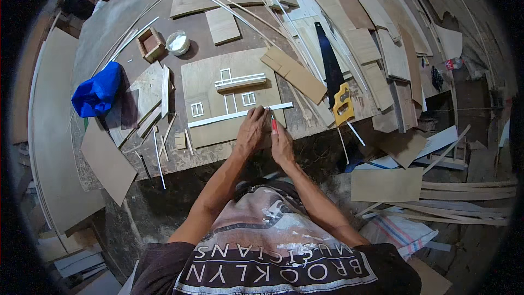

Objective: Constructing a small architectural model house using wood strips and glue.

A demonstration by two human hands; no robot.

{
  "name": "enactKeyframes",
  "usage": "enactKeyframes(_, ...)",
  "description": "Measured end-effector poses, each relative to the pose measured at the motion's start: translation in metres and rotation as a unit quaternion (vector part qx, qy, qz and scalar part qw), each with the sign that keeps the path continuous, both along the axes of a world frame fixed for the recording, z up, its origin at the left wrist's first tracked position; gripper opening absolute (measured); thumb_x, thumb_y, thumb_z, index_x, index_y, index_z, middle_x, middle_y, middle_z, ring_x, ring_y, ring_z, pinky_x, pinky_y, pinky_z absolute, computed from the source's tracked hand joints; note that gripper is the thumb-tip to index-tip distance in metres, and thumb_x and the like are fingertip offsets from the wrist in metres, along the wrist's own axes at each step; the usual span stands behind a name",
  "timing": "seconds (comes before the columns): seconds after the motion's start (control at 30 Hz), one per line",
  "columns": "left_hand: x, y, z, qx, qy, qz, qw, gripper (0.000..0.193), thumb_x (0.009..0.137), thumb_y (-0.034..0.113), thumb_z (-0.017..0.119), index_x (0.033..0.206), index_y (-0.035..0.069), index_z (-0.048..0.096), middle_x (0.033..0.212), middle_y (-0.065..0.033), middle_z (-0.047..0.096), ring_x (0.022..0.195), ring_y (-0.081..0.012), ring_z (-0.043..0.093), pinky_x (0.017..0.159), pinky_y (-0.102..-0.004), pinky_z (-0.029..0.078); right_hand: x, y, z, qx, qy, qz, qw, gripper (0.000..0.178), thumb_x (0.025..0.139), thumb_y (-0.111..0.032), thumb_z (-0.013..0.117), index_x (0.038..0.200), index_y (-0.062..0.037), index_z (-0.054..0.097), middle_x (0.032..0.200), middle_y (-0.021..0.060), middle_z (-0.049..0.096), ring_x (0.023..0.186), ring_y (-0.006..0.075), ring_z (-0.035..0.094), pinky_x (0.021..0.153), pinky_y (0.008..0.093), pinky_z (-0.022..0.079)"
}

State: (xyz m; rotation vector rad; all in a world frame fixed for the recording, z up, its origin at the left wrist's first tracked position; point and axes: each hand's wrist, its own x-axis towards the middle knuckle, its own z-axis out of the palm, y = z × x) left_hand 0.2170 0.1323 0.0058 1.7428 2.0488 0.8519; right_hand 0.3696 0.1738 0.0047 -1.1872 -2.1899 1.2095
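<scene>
Head view: white strip (218, 119) is apparently being cut, red tool (274, 124) pinched by right hand (282, 145), grip of left hand (252, 127) unclear; bracing is needed.

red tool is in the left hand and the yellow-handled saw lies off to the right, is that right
Not the left hand: the head view shows the red tool in the right hand. The yellow-handled saw does lie off to the right.

Shows two rows of readable, pale block capitals (267, 272), upside down in this view, partly framed by a pale line, across the front of a dark printed shirt (275, 229).
</scene>
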Motion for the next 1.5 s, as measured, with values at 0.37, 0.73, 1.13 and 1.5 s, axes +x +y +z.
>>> enactKeyframes(0.37, -0.001, 0.002, 0.003, -0.013, -0.030, -0.009, 0.999, 0.056, 0.083, 0.014, 0.058, 0.135, -0.005, 0.050, 0.135, -0.0246, 0.048, 0.123, -0.0413, 0.044, 0.105, -0.0428, 0.041, 0.000, -0.007, 0.000, 0.009, -0.002, -0.020, 1.000, 0.047, 0.104, -0.027, 0.038, 0.142, 0.0009, 0.041, 0.133, 0.0294, 0.052, 0.115, 0.0483, 0.054, 0.094, 0.0503, 0.046)
enactKeyframes(0.73, -0.004, 0.001, -0.002, 0.014, -0.032, -0.007, 0.999, 0.051, 0.086, 0.010, 0.052, 0.135, -0.002, 0.051, 0.134, -0.0227, 0.049, 0.122, -0.0414, 0.045, 0.106, -0.0432, 0.040, 0.001, -0.010, 0.002, -0.013, -0.024, -0.028, 0.999, 0.047, 0.104, -0.028, 0.037, 0.143, -0.0022, 0.041, 0.136, 0.0286, 0.051, 0.118, 0.0478, 0.053, 0.096, 0.0495, 0.045)
enactKeyframes(1.13, -0.005, 0.002, -0.011, 0.008, -0.012, -0.002, 1.000, 0.050, 0.088, 0.006, 0.048, 0.137, 0.000, 0.051, 0.134, -0.0212, 0.049, 0.123, -0.0397, 0.045, 0.105, -0.0415, 0.042, -0.002, -0.007, 0.004, -0.040, -0.006, -0.034, 0.999, 0.049, 0.104, -0.029, 0.037, 0.144, -0.0001, 0.040, 0.134, 0.0284, 0.053, 0.119, 0.0465, 0.054, 0.098, 0.0476, 0.046)
enactKeyframes(1.5, -0.007, 0.002, -0.014, 0.031, -0.007, -0.008, 0.999, 0.047, 0.087, 0.013, 0.055, 0.133, -0.001, 0.052, 0.129, -0.0215, 0.051, 0.119, -0.0397, 0.047, 0.101, -0.0415, 0.044, -0.011, -0.007, 0.014, -0.003, -0.052, -0.018, 0.998, 0.044, 0.104, -0.026, 0.036, 0.138, 0.0010, 0.042, 0.123, 0.0314, 0.057, 0.109, 0.0482, 0.057, 0.087, 0.0531, 0.048)
